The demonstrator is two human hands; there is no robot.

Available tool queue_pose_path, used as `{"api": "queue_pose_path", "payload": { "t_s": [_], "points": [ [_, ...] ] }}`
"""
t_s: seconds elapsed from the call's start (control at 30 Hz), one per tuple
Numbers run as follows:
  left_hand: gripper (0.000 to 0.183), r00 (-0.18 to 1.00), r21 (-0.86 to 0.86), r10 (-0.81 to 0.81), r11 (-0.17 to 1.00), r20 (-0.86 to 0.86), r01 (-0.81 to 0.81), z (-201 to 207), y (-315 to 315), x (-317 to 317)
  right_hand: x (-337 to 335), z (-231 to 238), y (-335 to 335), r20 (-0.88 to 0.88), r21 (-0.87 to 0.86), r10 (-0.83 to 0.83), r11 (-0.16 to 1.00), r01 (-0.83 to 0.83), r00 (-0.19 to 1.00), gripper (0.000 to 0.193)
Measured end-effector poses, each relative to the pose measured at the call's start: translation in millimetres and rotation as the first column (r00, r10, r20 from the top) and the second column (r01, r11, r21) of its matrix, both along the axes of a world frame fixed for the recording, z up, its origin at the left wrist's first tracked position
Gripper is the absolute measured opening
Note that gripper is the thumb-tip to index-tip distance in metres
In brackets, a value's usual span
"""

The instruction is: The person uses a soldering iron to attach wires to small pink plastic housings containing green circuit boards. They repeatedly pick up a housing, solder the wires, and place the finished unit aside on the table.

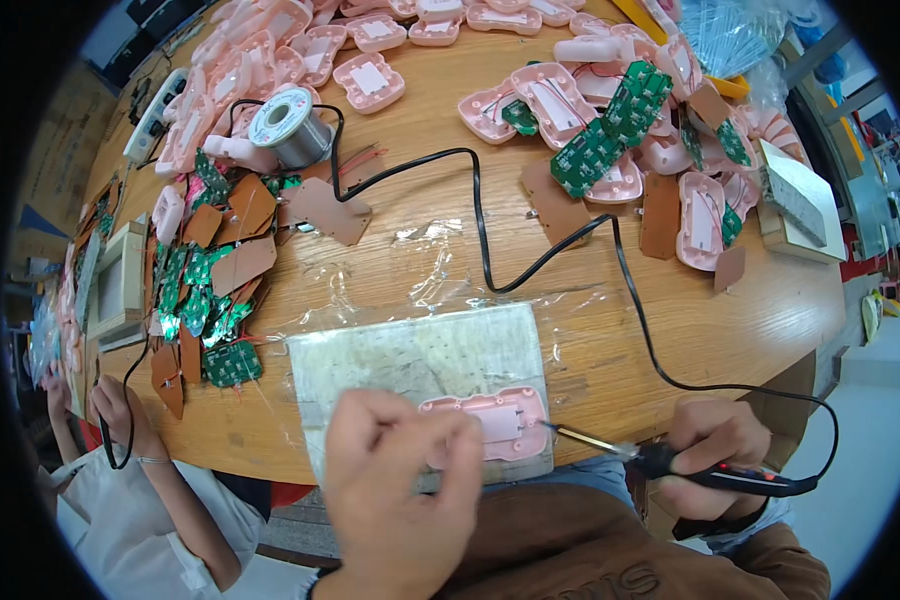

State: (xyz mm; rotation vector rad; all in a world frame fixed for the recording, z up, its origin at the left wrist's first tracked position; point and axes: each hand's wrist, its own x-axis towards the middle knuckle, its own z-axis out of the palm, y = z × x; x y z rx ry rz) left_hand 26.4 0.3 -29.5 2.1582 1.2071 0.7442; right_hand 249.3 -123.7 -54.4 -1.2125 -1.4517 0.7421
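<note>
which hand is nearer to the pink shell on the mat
Left. The left hand overlaps the left end of the pink shell in view; the right hand is farther off, to the shell's right, gripping a soldering iron that points toward it.

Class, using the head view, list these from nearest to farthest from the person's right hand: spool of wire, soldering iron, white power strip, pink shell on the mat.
1. Soldering iron: held in the right hand.
2. Pink shell: on the mat, left of that hand.
3. Spool of wire: upper left.
4. White power strip: left of the spool.
</note>
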Motion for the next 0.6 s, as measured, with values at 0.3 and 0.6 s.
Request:
{"api": "queue_pose_path", "payload": {
  "t_s": [0.3, 0.6],
  "points": [
    [0.018, 0.972, 0.031, 0.008, 0.999, 0.235, -0.015, -1, 48, 30, 6, -7, -11, -0.035, 0.074, -0.173, 0.982, 0.175, 0.984, 0.029],
    [0.018, 0.886, 0.518, 0.41, 0.818, -0.216, -0.252, -16, 188, -102, 5, -11, -6, -0.032, 0.003, -0.213, 0.977, 0.213, 0.977, 0.029]
  ]
}}
